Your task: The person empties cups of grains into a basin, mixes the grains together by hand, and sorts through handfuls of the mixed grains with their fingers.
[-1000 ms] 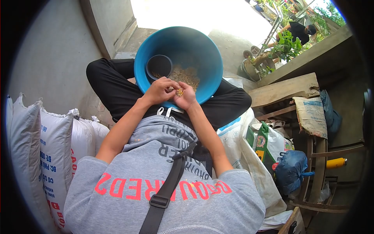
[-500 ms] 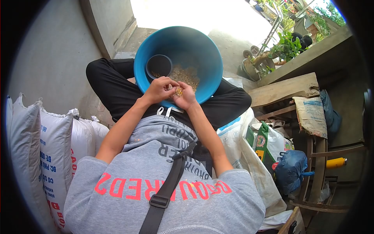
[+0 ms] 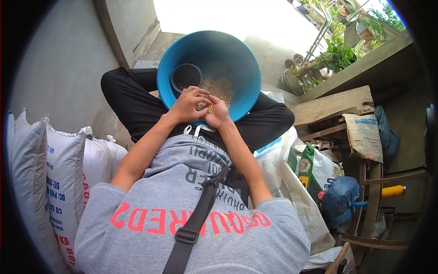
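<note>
My right hand [image 3: 217, 115] is cupped palm up, holding a small heap of yellow kernels [image 3: 211, 109] that look like corn. Over that palm curls my left hand [image 3: 186, 104], its thumb and fingers bent close to the kernels; whatever it pinches is hidden. Both hands are above the near rim of a large blue tub [image 3: 246, 68] resting between my crossed legs. Loose tan kernels [image 3: 219, 89] cover part of the tub's bottom. Inside it on the left stands a dark round bowl [image 3: 186, 75] with a few kernels in it.
Full white sacks [image 3: 64, 155] line the left side by the wall. To the right lie a white woven sack [image 3: 283, 169], a blue plastic bag [image 3: 340, 201] and a wooden rack [image 3: 375, 192]. Potted plants [image 3: 335, 57] stand beyond a ledge at the upper right.
My left hand's fingers have shifted slightly up and spread over the right palm. Fewer kernels show in the right hand. The tub and bowl have stayed put.
</note>
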Tool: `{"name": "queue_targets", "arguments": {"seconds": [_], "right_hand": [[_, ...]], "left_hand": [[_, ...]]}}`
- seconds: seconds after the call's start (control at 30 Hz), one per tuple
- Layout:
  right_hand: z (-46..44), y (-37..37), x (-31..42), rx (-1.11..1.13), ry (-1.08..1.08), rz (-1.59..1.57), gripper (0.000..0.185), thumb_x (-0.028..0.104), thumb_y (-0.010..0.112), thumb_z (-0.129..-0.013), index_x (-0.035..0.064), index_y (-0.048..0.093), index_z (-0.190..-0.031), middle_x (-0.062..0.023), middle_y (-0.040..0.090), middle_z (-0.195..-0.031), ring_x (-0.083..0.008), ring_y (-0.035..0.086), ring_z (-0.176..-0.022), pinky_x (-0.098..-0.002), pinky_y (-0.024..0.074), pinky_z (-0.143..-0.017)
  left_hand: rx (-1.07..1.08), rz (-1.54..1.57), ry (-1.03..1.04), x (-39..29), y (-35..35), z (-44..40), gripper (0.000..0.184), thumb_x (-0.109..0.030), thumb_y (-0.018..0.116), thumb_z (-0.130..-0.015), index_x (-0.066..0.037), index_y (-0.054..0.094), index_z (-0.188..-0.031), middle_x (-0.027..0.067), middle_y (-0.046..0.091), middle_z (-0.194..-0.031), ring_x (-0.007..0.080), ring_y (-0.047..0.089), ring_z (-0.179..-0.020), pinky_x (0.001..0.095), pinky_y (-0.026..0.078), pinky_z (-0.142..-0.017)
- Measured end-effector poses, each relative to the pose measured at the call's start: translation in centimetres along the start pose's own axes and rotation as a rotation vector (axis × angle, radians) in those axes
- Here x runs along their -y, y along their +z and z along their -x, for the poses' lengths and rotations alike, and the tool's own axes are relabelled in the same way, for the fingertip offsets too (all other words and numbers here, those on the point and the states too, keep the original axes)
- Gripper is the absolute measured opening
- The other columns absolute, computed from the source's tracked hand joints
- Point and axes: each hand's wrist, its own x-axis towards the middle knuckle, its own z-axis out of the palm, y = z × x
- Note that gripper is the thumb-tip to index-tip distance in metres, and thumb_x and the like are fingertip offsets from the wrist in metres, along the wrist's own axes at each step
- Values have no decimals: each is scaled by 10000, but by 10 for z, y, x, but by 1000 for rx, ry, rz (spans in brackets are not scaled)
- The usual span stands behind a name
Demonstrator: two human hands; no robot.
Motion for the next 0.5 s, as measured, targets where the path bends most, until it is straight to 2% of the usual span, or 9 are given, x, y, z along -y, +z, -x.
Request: {"name": "queue_targets", "arguments": {"seconds": [0.27, 0.5], "right_hand": [[-6, -16, -1, 76, 27, -40, 378, 219, 253, -1102, 18, 484, -1325, -145, 623, -1197, -296, 629, -1180, -480, 547, -1046], [3, 5, 0, 30, 20, 7, 366, 225, 253, -1103, 32, 495, -1299, -131, 628, -1168, -292, 638, -1151, -459, 561, -1017]], "left_hand": [[-12, 46, -16, 3, 2, -1, 157, -163, 805, -790, -130, 795, -943, 59, 695, -1215, 272, 575, -1200, 424, 441, -1041], [-56, 74, -11, -1, 0, -1, 121, -198, 794, -813, -135, 795, -917, 46, 705, -1185, 265, 589, -1170, 417, 446, -1011]]}}
